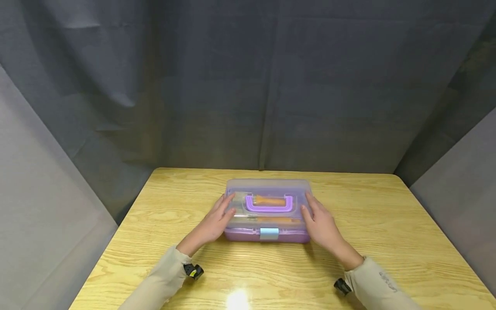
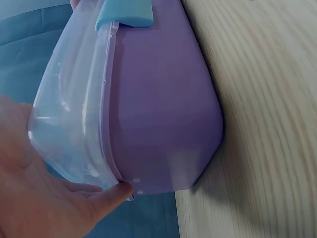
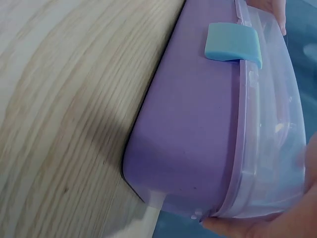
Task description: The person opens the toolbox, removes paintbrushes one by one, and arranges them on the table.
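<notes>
A storage box (image 1: 244, 236) with a purple base and a clear lid (image 1: 267, 185) sits on the table, lid down. A purple handle (image 1: 269, 209) lies on top, and a light blue latch (image 1: 269, 234) is at the front. Through the lid show orange-handled things (image 1: 279, 220), their kind unclear. My left hand (image 1: 211, 224) rests at the box's left end, fingers spread over the lid's edge. At the right end, my right hand (image 1: 323, 224) touches the lid likewise. Both wrist views show a fingertip (image 2: 121, 191) right at the rim where lid and base meet.
The box stands on a light wooden table (image 1: 387, 224), toward its far edge. Behind it hangs a dark grey curtain (image 1: 217, 86). Pale panels (image 1: 42, 193) flank the table left and right. Both wrists wear small black cameras (image 1: 193, 271).
</notes>
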The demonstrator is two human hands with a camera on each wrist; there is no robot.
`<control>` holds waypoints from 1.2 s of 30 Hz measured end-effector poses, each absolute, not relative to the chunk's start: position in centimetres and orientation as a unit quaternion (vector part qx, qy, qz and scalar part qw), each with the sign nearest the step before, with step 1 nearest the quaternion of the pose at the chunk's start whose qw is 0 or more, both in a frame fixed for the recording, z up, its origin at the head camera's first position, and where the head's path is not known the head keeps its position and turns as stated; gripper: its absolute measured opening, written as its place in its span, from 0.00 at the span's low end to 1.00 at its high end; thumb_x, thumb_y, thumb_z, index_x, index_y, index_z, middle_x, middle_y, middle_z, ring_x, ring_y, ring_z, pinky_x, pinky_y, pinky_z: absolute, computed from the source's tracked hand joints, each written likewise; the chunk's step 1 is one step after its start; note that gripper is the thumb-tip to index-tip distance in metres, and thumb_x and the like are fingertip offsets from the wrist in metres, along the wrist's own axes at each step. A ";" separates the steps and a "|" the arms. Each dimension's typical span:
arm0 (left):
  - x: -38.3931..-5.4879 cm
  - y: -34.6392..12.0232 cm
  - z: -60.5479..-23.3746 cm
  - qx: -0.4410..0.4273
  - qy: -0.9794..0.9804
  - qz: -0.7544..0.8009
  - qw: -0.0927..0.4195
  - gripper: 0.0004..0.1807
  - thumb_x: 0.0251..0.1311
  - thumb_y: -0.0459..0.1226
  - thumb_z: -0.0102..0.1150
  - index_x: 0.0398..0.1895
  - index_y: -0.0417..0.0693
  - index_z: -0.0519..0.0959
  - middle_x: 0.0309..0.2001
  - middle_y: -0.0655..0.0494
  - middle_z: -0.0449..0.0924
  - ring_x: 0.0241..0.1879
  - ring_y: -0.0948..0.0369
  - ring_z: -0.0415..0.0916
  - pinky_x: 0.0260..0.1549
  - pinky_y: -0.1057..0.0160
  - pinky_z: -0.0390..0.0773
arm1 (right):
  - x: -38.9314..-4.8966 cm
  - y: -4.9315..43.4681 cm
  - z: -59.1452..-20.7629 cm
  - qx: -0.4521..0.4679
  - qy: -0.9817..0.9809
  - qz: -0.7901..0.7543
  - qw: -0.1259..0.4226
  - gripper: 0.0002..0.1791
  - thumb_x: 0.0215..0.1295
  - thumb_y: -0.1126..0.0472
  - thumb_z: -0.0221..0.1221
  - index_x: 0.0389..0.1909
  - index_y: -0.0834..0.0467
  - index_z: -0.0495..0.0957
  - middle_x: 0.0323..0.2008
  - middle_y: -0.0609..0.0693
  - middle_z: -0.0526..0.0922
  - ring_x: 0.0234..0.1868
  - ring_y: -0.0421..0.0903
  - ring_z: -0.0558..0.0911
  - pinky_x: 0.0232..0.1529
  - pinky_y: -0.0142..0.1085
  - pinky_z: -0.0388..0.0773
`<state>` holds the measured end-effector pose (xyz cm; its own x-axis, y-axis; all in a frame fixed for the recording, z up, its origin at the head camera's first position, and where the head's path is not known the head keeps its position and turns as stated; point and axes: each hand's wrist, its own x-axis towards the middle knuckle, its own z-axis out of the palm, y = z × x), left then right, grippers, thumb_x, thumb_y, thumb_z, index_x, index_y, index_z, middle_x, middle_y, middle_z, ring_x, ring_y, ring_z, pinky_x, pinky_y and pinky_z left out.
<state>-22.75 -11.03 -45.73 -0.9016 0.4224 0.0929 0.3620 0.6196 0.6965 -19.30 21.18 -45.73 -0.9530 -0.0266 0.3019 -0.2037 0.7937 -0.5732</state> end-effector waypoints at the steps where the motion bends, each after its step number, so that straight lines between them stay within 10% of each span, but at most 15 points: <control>1: -22.6 -11.3 -45.7 0.217 0.898 0.380 0.042 0.32 0.72 0.56 0.33 0.76 0.61 0.47 0.74 0.42 0.38 0.71 0.44 0.42 0.63 0.38 0.49 | -19.2 20.9 -45.7 0.064 -0.937 0.314 0.140 0.30 0.74 0.53 0.42 0.70 0.67 0.56 0.65 0.69 0.61 0.65 0.65 0.61 0.65 0.55 0.55; 27: -20.8 -19.3 -44.9 0.253 0.865 0.432 0.029 0.28 0.73 0.40 0.41 0.72 0.43 0.54 0.72 0.36 0.46 0.69 0.38 0.41 0.61 0.33 0.47 | -16.1 14.6 -45.1 0.134 -0.942 0.294 0.090 0.37 0.72 0.43 0.44 0.72 0.64 0.51 0.68 0.66 0.56 0.63 0.65 0.65 0.60 0.54 0.64; 32: -20.5 -20.5 -45.0 0.264 0.859 0.438 0.025 0.27 0.72 0.38 0.42 0.72 0.42 0.55 0.71 0.37 0.48 0.69 0.38 0.43 0.61 0.34 0.48 | -15.5 13.8 -45.2 0.139 -0.944 0.290 0.075 0.38 0.72 0.41 0.44 0.73 0.61 0.50 0.68 0.67 0.56 0.37 0.51 0.82 0.51 0.51 0.75; 36: -20.5 -21.6 -46.0 0.270 0.854 0.444 0.014 0.27 0.72 0.39 0.41 0.72 0.44 0.54 0.72 0.40 0.48 0.69 0.39 0.44 0.61 0.34 0.48 | -14.9 13.2 -45.0 0.136 -0.944 0.296 0.057 0.40 0.70 0.39 0.44 0.74 0.58 0.49 0.68 0.68 0.54 0.19 0.34 0.71 0.47 0.48 0.76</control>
